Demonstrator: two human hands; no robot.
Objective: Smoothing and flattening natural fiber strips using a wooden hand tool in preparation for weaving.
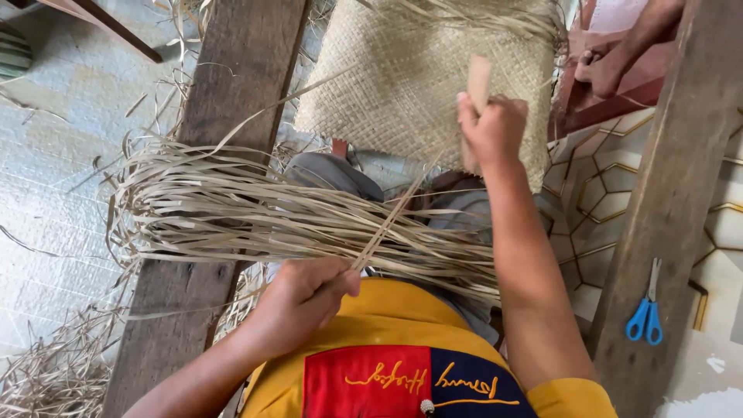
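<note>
Tiled floor (46,186) lay strewn with dry strips; blue scissors (645,313) sat at right beside a wooden beam (665,209). Left hand (302,298) pinched one reed strip (391,220) over the lap bundle (255,213); right hand (491,128) gripped a flat wooden stick (478,81) against the woven mat (410,77).

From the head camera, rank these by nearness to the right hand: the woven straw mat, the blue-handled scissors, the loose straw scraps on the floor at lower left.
From the right hand:
1. Woven straw mat: directly behind the hand, appearing to touch it.
2. Blue-handled scissors: lower right, on the patterned floor.
3. Loose straw scraps: far lower left, past the wooden beam.
</note>
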